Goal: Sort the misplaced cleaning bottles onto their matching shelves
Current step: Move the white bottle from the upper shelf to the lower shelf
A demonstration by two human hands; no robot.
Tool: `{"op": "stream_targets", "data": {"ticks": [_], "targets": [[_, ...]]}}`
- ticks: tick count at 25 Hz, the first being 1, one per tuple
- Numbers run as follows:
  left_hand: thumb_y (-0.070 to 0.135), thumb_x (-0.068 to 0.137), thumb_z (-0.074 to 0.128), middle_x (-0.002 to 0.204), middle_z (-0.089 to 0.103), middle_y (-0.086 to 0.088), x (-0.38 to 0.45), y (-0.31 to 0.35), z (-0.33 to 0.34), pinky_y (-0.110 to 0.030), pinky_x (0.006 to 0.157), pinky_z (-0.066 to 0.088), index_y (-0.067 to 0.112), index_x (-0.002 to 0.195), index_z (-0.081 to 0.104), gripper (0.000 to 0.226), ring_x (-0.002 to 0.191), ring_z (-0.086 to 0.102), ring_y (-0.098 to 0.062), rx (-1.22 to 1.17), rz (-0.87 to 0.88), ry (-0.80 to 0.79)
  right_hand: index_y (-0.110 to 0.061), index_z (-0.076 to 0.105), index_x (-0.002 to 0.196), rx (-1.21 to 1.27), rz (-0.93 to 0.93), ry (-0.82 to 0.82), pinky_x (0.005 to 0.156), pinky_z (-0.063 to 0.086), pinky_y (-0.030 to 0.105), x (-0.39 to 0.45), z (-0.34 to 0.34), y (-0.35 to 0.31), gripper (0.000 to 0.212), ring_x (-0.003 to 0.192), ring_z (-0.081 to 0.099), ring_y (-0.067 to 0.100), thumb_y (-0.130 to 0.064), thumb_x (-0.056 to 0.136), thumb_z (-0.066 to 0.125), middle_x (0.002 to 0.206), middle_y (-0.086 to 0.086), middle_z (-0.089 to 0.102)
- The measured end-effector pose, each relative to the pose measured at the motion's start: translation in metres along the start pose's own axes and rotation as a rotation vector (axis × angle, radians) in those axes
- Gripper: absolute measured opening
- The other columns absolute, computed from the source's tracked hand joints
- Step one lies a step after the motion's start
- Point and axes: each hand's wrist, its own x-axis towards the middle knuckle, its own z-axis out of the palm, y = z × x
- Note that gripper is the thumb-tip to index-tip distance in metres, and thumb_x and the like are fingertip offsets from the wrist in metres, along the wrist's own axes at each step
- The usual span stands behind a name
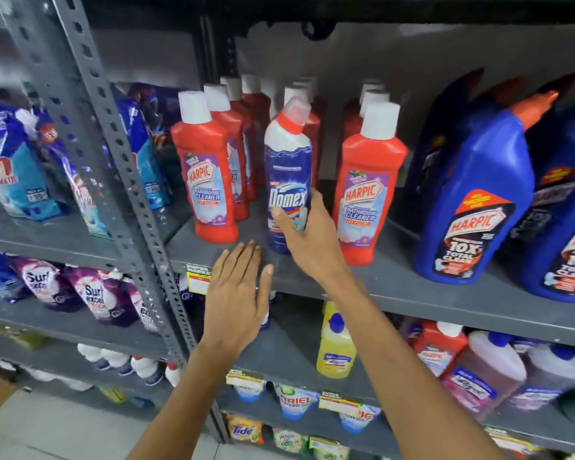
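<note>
On the grey metal shelf (395,283), a blue-and-white Domex bottle with a red collar and clear cap (287,167) stands upright between rows of red Harpic bathroom cleaner bottles with white caps (206,167). The right hand (307,234) wraps its lower label, thumb across the front and fingers behind, so this grip is closed on the Domex bottle. The left hand (238,293) hovers flat, fingers spread, its grip open and empty, over the shelf's front edge just left of the bottle. Big blue Harpic bottles with orange caps (472,200) stand further right.
</note>
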Motion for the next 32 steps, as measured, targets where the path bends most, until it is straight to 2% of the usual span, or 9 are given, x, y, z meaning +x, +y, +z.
{"op": "stream_targets", "data": {"ticks": [5, 8, 11, 13, 16, 21, 24, 29, 32], "targets": [[0.038, 0.117, 0.038, 0.152, 0.066, -0.016, 0.001, 0.002, -0.001, -0.048, 0.128, 0.038, -0.001, 0.145, 0.066, 0.056, 0.146, 0.059, -0.032, -0.016, -0.007, 0.010, -0.011, 0.050, 0.150, -0.022, 0.004, 0.068, 0.088, 0.058, 0.008, 0.003, 0.002, 0.010, 0.063, 0.110, 0.071, 0.001, -0.031, 0.099, 0.080, 0.140, -0.001, 0.069], [0.038, 0.116, 0.040, 0.156, 0.063, -0.013, 0.002, -0.002, -0.011, -0.045, 0.131, 0.035, 0.001, 0.147, 0.065, 0.054, 0.149, 0.056, -0.029, -0.114, 0.028, -0.021, -0.013, 0.050, 0.150, 0.032, -0.007, 0.103, 0.097, 0.064, 0.022, -0.013, 0.000, 0.003, 0.063, 0.120, 0.072, 0.005, -0.030, 0.098, 0.081, 0.142, -0.003, 0.070], [0.022, 0.113, 0.055, 0.156, 0.063, -0.010, -0.025, -0.008, -0.027, -0.044, 0.128, 0.040, 0.001, 0.144, 0.068, 0.040, 0.149, 0.057, -0.025, -0.273, 0.104, 0.044, -0.010, 0.054, 0.144, 0.156, -0.048, 0.126, 0.101, 0.064, 0.033, -0.041, -0.008, -0.006, 0.055, 0.124, 0.075, 0.015, -0.022, 0.098, 0.082, 0.137, 0.003, 0.075], [0.016, 0.109, 0.061, 0.152, 0.066, -0.008, -0.063, -0.012, -0.033, -0.041, 0.121, 0.048, 0.002, 0.137, 0.073, 0.033, 0.143, 0.062, -0.024, -0.316, 0.102, 0.089, -0.011, 0.058, 0.136, 0.218, -0.055, 0.101, 0.102, 0.061, 0.032, -0.066, -0.016, -0.011, 0.047, 0.120, 0.077, 0.015, -0.017, 0.096, 0.082, 0.131, -0.001, 0.078], [0.017, 0.109, 0.060, 0.148, 0.068, -0.008, -0.125, -0.028, -0.020, -0.042, 0.109, 0.057, 0.002, 0.130, 0.076, 0.030, 0.135, 0.068, -0.025, -0.326, 0.061, 0.006, -0.022, 0.062, 0.127, 0.240, 0.028, 0.002, 0.097, 0.059, 0.024, -0.110, -0.020, 0.000, 0.044, 0.113, 0.079, 0.008, -0.023, 0.088, 0.083, 0.120, -0.013, 0.082], [0.032, 0.116, 0.047, 0.154, 0.064, -0.007, -0.190, -0.062, 0.045, -0.046, 0.116, 0.052, 0.003, 0.137, 0.072, 0.044, 0.142, 0.062, -0.025, -0.310, -0.175, -0.195, -0.055, 0.067, 0.114, 0.094, 0.201, -0.122, 0.091, 0.059, 0.015, -0.182, 0.005, 0.069, 0.047, 0.106, 0.081, 0.002, -0.034, 0.079, 0.090, 0.114, -0.021, 0.083], [0.035, 0.117, 0.042, 0.161, 0.057, -0.013, -0.211, -0.084, 0.096, -0.044, 0.125, 0.041, -0.001, 0.148, 0.063, 0.052, 0.150, 0.055, -0.031, -0.289, -0.236, -0.283, -0.050, 0.065, 0.111, 0.011, 0.323, -0.142, 0.087, 0.060, 0.019, -0.200, 0.031, 0.131, 0.041, 0.102, 0.080, 0.002, -0.040, 0.080, 0.090, 0.110, -0.023, 0.083], [0.031, 0.118, 0.035, 0.165, 0.051, -0.021, -0.220, -0.124, 0.172, -0.042, 0.134, 0.028, -0.005, 0.155, 0.054, 0.056, 0.154, 0.048, -0.040, -0.201, -0.181, -0.346, -0.054, 0.059, 0.120, -0.055, 0.346, -0.127, 0.098, 0.063, 0.038, -0.181, 0.078, 0.216, 0.047, 0.114, 0.077, 0.008, -0.048, 0.083, 0.089, 0.123, -0.014, 0.080], [0.034, 0.119, 0.030, 0.173, 0.039, -0.019, -0.226, -0.137, 0.198, -0.047, 0.135, 0.028, -0.005, 0.161, 0.045, 0.060, 0.163, 0.034, -0.035, -0.134, -0.171, -0.384, -0.046, 0.060, 0.115, -0.059, 0.334, -0.108, 0.098, 0.062, 0.030, -0.160, 0.099, 0.249, 0.045, 0.112, 0.077, 0.004, -0.033, 0.086, 0.092, 0.118, -0.019, 0.080]]}}
